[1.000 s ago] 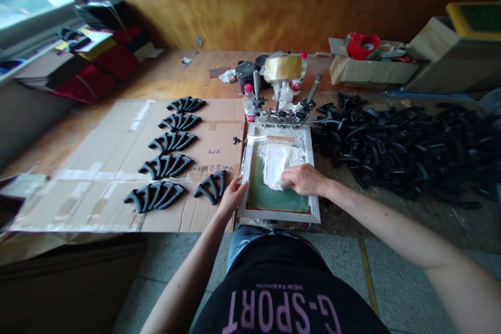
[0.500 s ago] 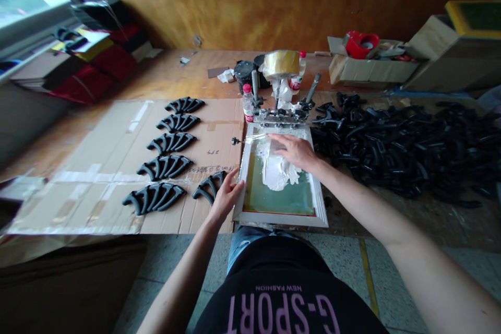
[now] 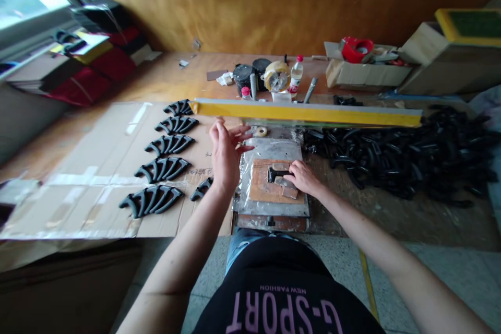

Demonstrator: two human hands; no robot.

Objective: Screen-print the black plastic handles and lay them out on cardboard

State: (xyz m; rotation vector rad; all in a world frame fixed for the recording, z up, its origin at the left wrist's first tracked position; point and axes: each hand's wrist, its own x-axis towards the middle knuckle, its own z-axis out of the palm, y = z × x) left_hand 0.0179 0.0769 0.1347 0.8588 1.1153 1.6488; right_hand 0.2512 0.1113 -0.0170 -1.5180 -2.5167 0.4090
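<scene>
A screen-printing frame (image 3: 305, 113) is tilted up over the bench, showing its yellow and grey edge. My left hand (image 3: 227, 154) is raised just below that edge, its fingers apart and nothing in it. Beneath the lifted frame lies a metal base plate (image 3: 246, 201) carrying a wooden block (image 3: 260, 188). On the block sits a black curved plastic part (image 3: 273, 175), and the fingers of my right hand (image 3: 303, 177) are closed on its right end. A small tape roll (image 3: 261, 131) lies behind the block.
To the left, rows of black plastic parts (image 3: 152, 201) lie fanned on cardboard (image 3: 94, 141). A large heap of similar parts (image 3: 391, 156) fills the right side. Behind the frame stand bottles (image 3: 296, 75), dark tubs (image 3: 243, 75) and a tape-wrapped weight (image 3: 276, 77). An open carton (image 3: 368, 73) stands back right.
The frame has swung up from flat, uncovering the plate and the block with the black part. My left hand rose from the frame's side; my right hand moved from the white ink to the part.
</scene>
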